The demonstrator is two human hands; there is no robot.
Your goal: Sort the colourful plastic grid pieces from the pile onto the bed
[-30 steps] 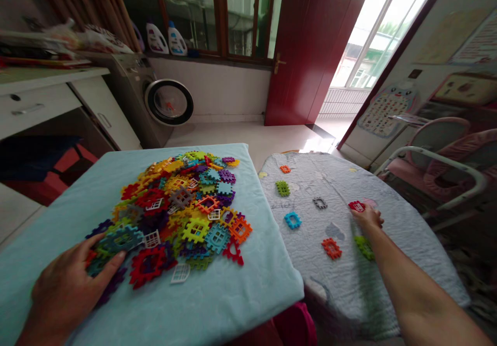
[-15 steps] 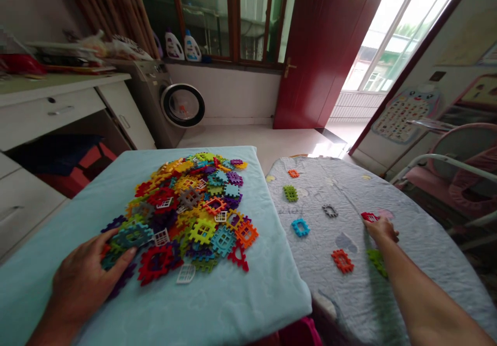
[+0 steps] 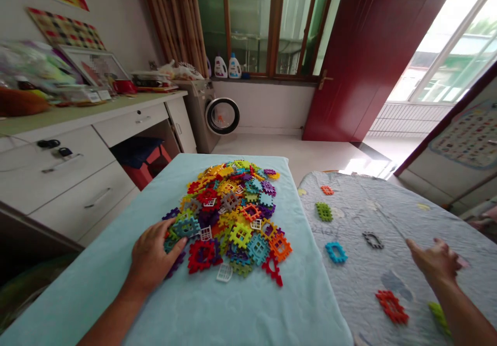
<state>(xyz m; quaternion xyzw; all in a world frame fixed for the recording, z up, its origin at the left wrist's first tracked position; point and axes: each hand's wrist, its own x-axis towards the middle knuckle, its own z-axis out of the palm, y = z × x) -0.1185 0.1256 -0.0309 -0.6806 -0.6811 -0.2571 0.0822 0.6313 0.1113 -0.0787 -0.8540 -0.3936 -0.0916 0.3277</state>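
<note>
My left hand (image 3: 153, 255) lies at the near left edge of a heap of notched plastic building tiles (image 3: 229, 191). Its fingers and thumb are closed around the edge of a teal tile (image 3: 186, 226); part of the grip is hidden. My right hand (image 3: 437, 263) is over the grey-blue cloth on the right, fingers apart, with nothing visible in them. What lies beneath its palm cannot be seen. Nearest to it are a grey tile frame (image 3: 373, 240), a red-orange tile (image 3: 392, 306) and a green tile (image 3: 439, 317) partly behind the forearm.
A blue tile frame (image 3: 336, 252), a green tile (image 3: 323, 211) and a small orange tile (image 3: 326, 190) lie spread on the round table's cloth (image 3: 349, 196). The heap sits on a light-blue covered table (image 3: 248, 317). Beyond are a washing machine (image 3: 204, 113) and a red door (image 3: 373, 61).
The view has turned left, shifting everything rightward. My right hand has opened its fingers; the red tile it held no longer shows. My left hand keeps its place at the heap.
</note>
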